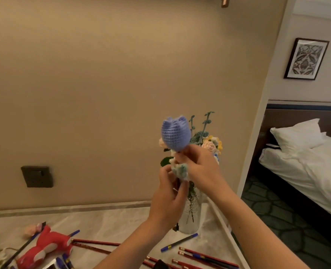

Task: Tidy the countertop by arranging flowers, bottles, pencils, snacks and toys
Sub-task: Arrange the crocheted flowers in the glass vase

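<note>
A crocheted lilac-blue tulip (pixel 175 133) is held up in front of the wall, above a clear glass vase (pixel 191 218). My right hand (pixel 197 165) pinches its stem just under the bloom. My left hand (pixel 169 193) grips the stem lower down, next to a pale green knitted leaf (pixel 180 170). The vase stands at the countertop's right end and holds other crocheted flowers (pixel 211 145), pink, yellow and blue, with green sprigs. Red and dark pencils (pixel 201 256) lie scattered on the marble countertop (pixel 106 220). A red plush toy (pixel 46 247) lies at the lower left.
A pink crocheted flower (pixel 31 230) lies beside the plush toy. A dark wall socket (pixel 37 176) sits on the beige wall at the left. The countertop's right edge (pixel 224 224) runs diagonally; beyond it lie patterned carpet and a bed (pixel 304 162) with white linen.
</note>
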The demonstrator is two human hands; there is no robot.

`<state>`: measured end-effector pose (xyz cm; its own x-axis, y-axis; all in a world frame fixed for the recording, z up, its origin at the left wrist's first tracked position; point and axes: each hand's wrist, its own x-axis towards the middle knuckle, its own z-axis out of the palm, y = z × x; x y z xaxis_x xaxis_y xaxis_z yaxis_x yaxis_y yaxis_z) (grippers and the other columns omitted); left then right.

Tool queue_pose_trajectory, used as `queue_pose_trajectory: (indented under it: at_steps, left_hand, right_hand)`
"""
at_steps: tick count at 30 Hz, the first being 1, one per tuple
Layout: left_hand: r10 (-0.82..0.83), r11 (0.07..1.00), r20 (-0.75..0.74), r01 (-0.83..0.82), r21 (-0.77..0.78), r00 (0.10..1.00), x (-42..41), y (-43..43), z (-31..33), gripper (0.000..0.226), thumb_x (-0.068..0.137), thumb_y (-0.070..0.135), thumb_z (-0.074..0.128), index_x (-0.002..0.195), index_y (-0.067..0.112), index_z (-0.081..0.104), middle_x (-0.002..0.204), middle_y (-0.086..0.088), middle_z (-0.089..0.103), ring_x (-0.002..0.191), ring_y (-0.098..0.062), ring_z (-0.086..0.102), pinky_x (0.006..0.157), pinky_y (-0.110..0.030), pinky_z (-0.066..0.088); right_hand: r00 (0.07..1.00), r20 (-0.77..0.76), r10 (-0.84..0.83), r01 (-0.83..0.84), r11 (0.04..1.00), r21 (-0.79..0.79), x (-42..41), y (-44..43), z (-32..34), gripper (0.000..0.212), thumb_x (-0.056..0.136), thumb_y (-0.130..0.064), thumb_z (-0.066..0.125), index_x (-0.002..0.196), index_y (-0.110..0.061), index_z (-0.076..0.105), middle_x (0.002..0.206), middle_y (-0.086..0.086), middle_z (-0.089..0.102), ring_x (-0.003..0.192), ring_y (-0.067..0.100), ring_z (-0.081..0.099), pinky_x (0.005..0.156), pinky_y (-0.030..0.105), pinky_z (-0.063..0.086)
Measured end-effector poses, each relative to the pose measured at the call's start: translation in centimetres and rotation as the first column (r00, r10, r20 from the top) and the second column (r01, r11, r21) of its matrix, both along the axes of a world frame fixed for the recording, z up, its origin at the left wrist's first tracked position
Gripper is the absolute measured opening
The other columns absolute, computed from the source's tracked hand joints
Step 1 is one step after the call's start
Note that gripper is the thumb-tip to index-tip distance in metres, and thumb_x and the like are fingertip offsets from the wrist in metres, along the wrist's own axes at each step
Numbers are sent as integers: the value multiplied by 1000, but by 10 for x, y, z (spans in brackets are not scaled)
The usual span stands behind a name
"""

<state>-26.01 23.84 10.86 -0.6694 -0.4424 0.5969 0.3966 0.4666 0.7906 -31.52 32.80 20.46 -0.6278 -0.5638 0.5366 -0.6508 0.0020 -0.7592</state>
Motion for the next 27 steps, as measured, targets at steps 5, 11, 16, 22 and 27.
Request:
queue_pose_trajectory:
  at_steps: [5, 11, 16, 22, 27]
  left_hand:
    - [-64, 997, 187, 68, -19, 980, -12, 18, -16, 16, 92, 34, 35, 89, 35, 51, 72, 2, 61, 66, -19, 59, 67, -53, 50]
    - [88, 995, 698, -95, -29, 711, -54, 24, -49, 35, 87, 35, 57, 117, 25, 41, 103, 8, 55, 94, -16, 58, 78, -34, 51]
    - [221, 957, 650, -292, 1, 727, -99, 25, -64, 97, 61, 47, 71, 143, 23, 25, 141, -6, 40, 127, -27, 44, 99, -45, 47]
    - [336, 896, 672, -443, -13, 660, -128, 34, -60, 98, 77, 49, 69, 149, 13, 11, 149, -13, 16, 140, -34, 17, 111, -46, 32]
    - [424, 846, 622, -533, -13, 658, -145, 29, -65, 103, 68, 61, 72, 148, 16, 24, 149, -12, 28, 137, -33, 27, 110, -41, 31]
  right_hand:
    - [985, 18, -170, 170, 970, -173, -17, 28, 15, 15, 94, -21, 56, 80, -16, 60, 60, -9, 54, 57, 12, 50, 57, 36, 40]
    - [946, 101, -307, 321, 928, -187, -32, 63, -10, 13, 95, -20, 56, 83, -16, 60, 66, 2, 58, 54, 4, 49, 52, 21, 38]
    - [933, 180, -312, 343, 922, -180, -54, 77, -29, 13, 96, -22, 56, 88, -14, 62, 76, 12, 63, 64, 13, 54, 60, 36, 44]
    - [937, 202, -284, 325, 920, -218, -80, 85, -40, 15, 97, -25, 54, 90, -13, 61, 80, 14, 63, 66, 20, 55, 63, 43, 46]
    - [947, 205, -248, 294, 926, -238, -99, 85, -45, 15, 97, -23, 53, 93, -12, 61, 83, 11, 64, 76, 25, 60, 70, 45, 49]
